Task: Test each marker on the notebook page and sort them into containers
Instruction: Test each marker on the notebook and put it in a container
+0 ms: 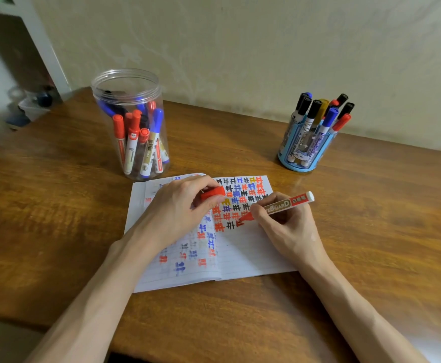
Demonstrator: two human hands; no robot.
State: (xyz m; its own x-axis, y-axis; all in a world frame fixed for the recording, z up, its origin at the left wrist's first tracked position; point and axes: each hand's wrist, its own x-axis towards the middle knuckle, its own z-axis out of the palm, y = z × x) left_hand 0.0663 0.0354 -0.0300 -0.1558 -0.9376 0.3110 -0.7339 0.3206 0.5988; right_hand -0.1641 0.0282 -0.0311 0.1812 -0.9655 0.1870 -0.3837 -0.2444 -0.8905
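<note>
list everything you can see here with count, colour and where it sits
table: one, brown wood, under everything
wall: one, pale, behind the table
notebook: one, white lined, open mid-table, pages covered in red, blue, black and yellow marks
clear jar: one, transparent, back left
jar markers: several, red, blue and black caps, inside the clear jar
blue holder: one, light blue, back right
holder markers: several, black, blue, red and yellow caps, upright in the blue holder
red marker: one, uncapped, tip on the right page
red cap: one, red, above the left page
left hand: one, grip on the red cap
right hand: one, grip on the red marker
</note>
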